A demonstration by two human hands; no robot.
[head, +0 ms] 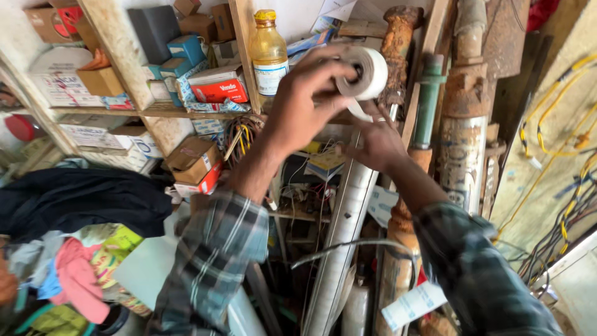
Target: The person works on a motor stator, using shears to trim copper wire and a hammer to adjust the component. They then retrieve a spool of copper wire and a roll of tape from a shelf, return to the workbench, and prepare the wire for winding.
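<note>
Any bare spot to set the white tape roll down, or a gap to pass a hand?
Hardly any. The shelf is packed with boxes beside the amber bottle. Pipes and wires fill the right. The one bare patch is the pale sheet, bordered by the pink cloth and the left sleeve. The left hand holds the tape roll.

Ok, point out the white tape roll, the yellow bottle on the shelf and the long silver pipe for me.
white tape roll [372, 73], head view, on its outer white side.
yellow bottle [268, 53], head view, on its body above the label.
long silver pipe [348, 211], head view, on its middle stretch.
</note>
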